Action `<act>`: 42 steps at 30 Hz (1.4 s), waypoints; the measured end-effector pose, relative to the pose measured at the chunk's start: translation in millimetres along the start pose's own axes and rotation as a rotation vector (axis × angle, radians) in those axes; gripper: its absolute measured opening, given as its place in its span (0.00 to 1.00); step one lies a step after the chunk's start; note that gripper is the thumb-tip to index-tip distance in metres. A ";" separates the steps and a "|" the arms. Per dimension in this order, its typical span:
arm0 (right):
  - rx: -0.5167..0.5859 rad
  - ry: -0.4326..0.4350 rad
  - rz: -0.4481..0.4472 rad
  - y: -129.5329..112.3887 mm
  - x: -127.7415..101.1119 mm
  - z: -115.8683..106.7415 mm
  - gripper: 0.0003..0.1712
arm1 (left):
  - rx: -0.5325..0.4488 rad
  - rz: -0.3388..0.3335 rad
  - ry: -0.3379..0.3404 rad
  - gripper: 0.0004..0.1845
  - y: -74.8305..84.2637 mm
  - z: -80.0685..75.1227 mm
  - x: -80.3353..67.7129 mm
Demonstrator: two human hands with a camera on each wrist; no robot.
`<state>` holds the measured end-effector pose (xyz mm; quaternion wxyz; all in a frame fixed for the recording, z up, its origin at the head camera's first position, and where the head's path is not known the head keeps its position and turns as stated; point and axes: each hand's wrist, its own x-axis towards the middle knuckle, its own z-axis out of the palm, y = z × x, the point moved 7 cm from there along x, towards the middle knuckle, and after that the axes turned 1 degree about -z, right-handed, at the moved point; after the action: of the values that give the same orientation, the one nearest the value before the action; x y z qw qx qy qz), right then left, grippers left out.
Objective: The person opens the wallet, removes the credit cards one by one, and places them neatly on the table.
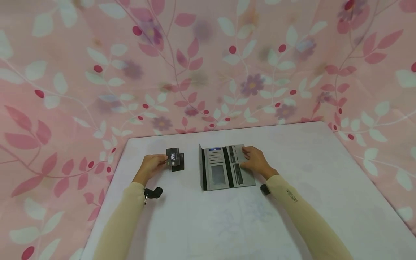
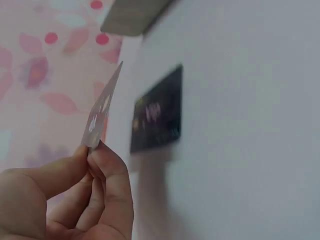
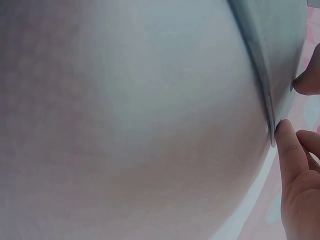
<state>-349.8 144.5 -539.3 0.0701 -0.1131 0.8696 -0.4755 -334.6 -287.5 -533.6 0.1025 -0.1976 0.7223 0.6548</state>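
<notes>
From the head view, an open grey wallet (image 1: pixel 225 167) lies flat on the white table (image 1: pixel 227 224), its card slots facing up, and everything else can be placed from it. The right hand (image 1: pixel 256 161) rests on the wallet's right flap, fingers laid fairly straight across it, pressing rather than gripping. To the left of the wallet, a little apart from it, the left hand (image 1: pixel 152 165) pinches a dark card (image 1: pixel 173 156) by its edge and holds it raised — a second dark card (image 1: pixel 178 163) lies on the table just under and behind it, between the hand and the wallet. Pink floral cloth (image 1: pixel 208 65) hangs behind the table, beyond the wallet's far edge.

The left wrist view shows the held card (image 2: pixel 102 107) edge-on and pale from this side, its lower corner caught between the thumb and curled fingers (image 2: pixel 112 175). The other card (image 2: pixel 157 112) lies flat on the table beyond it, blurred, and a grey corner of the wallet (image 2: pixel 132 17) shows at the top.

The right wrist view is mostly blurred table close up. The grey edge of the wallet (image 3: pixel 277 65) runs down the right side — one fingertip (image 3: pixel 286 131) touches that edge, another nearby; no finger curls around it
</notes>
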 end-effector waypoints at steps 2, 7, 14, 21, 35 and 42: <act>0.000 -0.003 -0.011 0.2 -0.3 -0.1 0.47 | 0.024 -0.009 0.020 0.22 -6.5 -12.1 -1.5; -0.004 0.000 -0.015 -0.1 -1.0 -2.3 0.46 | 0.098 0.001 0.064 0.20 -13.5 -31.1 -3.5; -0.031 0.010 -0.005 -0.7 0.5 -4.0 0.47 | 0.385 0.059 0.143 0.16 -5.9 -30.6 0.1; -0.020 0.012 0.004 -1.3 0.2 -3.0 0.47 | 0.526 0.063 0.157 0.12 -1.3 -22.7 7.2; 0.018 0.010 -0.011 -5.6 -1.8 -2.9 0.46 | 0.766 0.099 0.159 0.10 18.2 -8.9 4.2; 0.006 0.005 -0.013 -4.2 -1.1 -0.8 0.46 | 0.982 0.153 0.157 0.09 25.1 0.8 5.2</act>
<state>-348.3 143.2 -535.3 0.0651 -0.1172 0.8677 -0.4787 -349.8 -285.8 -513.1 0.0802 -0.1211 0.9632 0.2262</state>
